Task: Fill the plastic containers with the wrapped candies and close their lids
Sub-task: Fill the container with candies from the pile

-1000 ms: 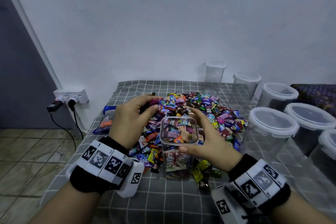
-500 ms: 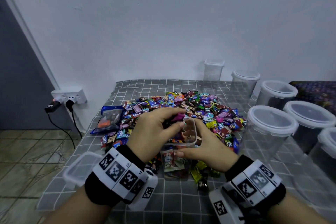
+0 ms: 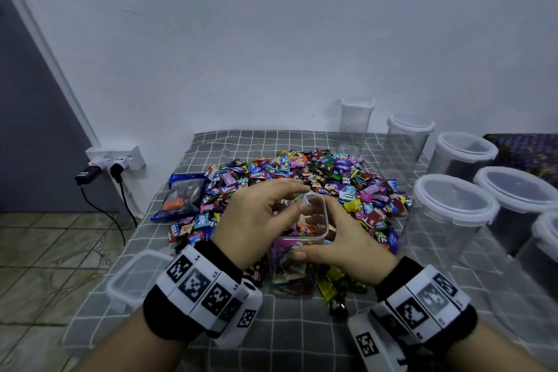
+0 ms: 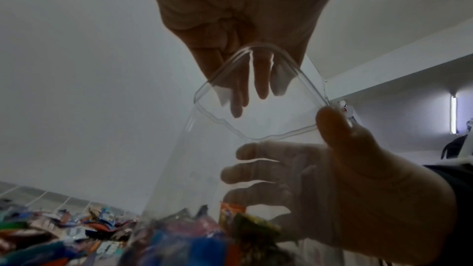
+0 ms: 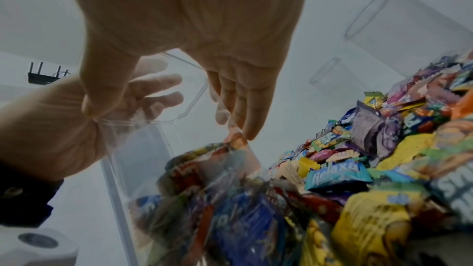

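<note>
The head view looks forward and down over the bench toward its far edge at the wall. Each wrist view sits low and very close, looking up past the square container from opposite sides; all three share it.

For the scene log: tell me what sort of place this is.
Probably a room in a home, not a workshop: a table under a grey checked cloth against a plain white wall, a tiled floor, and a wall socket with plugs. The heap of wrapped candies and clear plastic containers suggest home packing.
</note>
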